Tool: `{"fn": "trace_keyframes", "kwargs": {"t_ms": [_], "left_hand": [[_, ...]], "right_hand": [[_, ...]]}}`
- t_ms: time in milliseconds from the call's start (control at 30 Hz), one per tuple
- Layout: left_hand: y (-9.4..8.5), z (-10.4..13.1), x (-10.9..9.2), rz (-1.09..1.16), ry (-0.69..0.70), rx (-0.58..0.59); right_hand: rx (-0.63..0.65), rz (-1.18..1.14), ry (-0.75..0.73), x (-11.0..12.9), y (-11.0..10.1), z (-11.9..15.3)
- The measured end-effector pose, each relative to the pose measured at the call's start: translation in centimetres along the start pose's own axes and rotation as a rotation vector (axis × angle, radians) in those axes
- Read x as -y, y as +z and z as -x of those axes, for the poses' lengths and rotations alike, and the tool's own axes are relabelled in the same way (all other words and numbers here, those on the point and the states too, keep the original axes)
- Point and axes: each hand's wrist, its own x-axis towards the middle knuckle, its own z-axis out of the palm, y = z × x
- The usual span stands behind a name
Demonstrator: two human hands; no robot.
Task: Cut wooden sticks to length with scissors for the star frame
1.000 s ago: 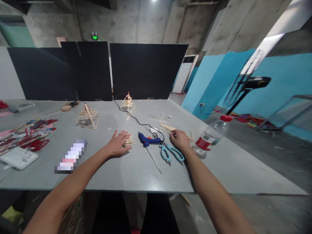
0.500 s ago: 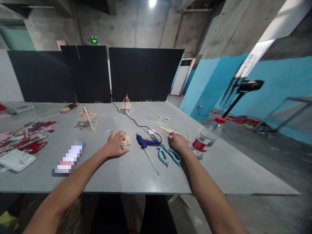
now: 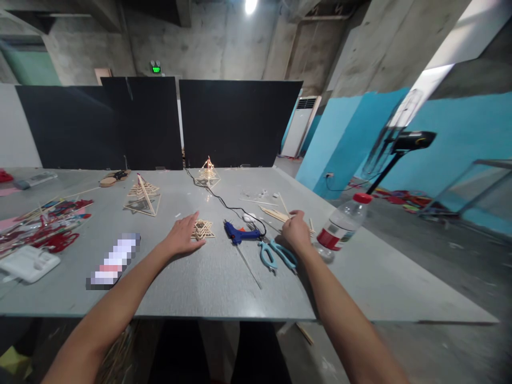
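My left hand [image 3: 184, 234] lies open on the table, its fingers stretched out along the left side of a small star-shaped frame [image 3: 205, 229] of wooden sticks. My right hand [image 3: 296, 230] is closed on a thin wooden stick [image 3: 283, 204], which slants up and left from the fingers; the fingertips are partly hidden. Beside that hand lies a small pile of loose sticks [image 3: 272, 214]. Between my hands rest a blue glue gun [image 3: 242, 232] with its black cord and light-blue pliers [image 3: 268, 256].
Two stick pyramids stand farther back: a near one [image 3: 143, 196] at left and a lit one [image 3: 208, 174] at centre. A water bottle [image 3: 340, 226] stands right of my right hand. A phone [image 3: 114, 261], a white adapter [image 3: 30, 264] and red craft bits [image 3: 60, 240] lie left.
My left hand has slid slightly left, uncovering more of the star-shaped frame. My right hand has shifted a little right, with a stick now raised from the pile. The far pyramid now glows.
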Motion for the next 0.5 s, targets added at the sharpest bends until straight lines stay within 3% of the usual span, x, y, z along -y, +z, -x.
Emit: {"fn": "trace_keyframes", "kwargs": {"t_ms": [500], "left_hand": [[0.33,-0.12,0.40,0.165,-0.177,0.056]], "right_hand": [[-0.102,-0.222,-0.004,0.73,0.12,0.58]]}}
